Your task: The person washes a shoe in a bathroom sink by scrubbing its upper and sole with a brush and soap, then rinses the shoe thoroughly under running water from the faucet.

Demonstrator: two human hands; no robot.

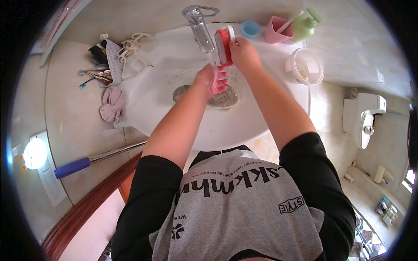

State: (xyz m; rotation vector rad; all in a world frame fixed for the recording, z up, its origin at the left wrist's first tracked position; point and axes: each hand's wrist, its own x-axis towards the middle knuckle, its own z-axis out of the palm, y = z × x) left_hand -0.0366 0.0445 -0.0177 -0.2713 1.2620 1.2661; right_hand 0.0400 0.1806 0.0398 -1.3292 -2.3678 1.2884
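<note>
One lit bulb (35,153) is seen at the far left of the frame, beside a white switch panel (53,185). To its right, a blue-handled pole (72,168) is angled toward the lower edge of the sink (209,135). At upper left, toothbrushes (87,83) are clustered beside a grey basket (114,63); a pinkish cloth (112,104) is bunched below, and a pale cord (133,43) is looped above. At upper centre, the tap (201,32) is placed over the basin, where a grey oval (224,97) of uncertain nature is partly hidden by the left arm. The left hand (210,81) is wetted by the stream, its reddened fingers spread. Just above and right of it, the red-and-grey scrubber (222,48) is clasped by the right hand (245,54), its grey face turned leftward. Farther right, a blue cup (250,29), a pink cup (275,35) holding a white-handled item and a green bottle (304,28) are ranged along the rim, with a clear tub (303,65) below. At far right, a toilet (363,119) is shown.
</note>
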